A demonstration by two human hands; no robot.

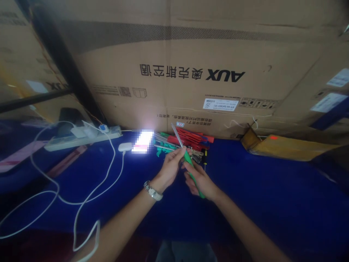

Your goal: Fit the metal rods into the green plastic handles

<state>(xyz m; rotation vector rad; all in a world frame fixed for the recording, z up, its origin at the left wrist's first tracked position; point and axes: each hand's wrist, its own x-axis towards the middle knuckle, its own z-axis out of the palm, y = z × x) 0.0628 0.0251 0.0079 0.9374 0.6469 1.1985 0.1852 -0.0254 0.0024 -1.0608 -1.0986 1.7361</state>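
Note:
Both my hands meet over the blue table (259, 189), holding one green-handled screwdriver (188, 158). My right hand (200, 180) is wrapped round the green handle, which runs down past the palm. My left hand (171, 165), with a metal watch on the wrist, pinches the tool where the handle meets the silver shaft. The shaft points up and away toward the cardboard box. Just behind my hands lies a pile of red and green screwdrivers (188, 140).
A large cardboard box (191, 65) walls off the back of the table. A white power strip (81, 138) with plugs and white cables (81, 196) lies at the left. A bright lit phone (143, 141) sits beside the pile. A yellow-brown packet (289, 147) lies at the right.

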